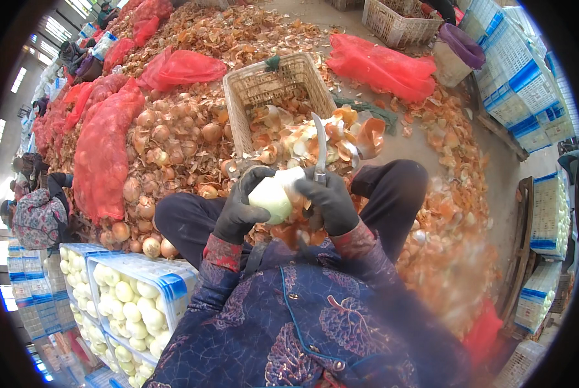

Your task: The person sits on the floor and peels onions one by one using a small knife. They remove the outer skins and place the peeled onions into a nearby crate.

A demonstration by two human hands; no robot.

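Note:
Between my gloved hands is a peeled white onion (276, 198). My left hand (241, 206) grips it from the left, thumb across its lower side. My right hand (330, 199) holds a knife (320, 145) with its curved blade pointing up and away from me; the fingertips of that hand meet the onion's right side and look slightly blurred. Just beyond the hands, a heap of onion skins (314, 138) spills from the open side of a beige plastic crate (289, 63). More skins lie below the hands, between my knees.
Unpeeled onions (161, 133) are piled to the left beside a full red mesh sack (102, 155). Blue-and-white crates of peeled onions (132, 310) stand at my lower left. Loose skins (445, 233) cover the floor on the right. Another person (39, 213) sits far left.

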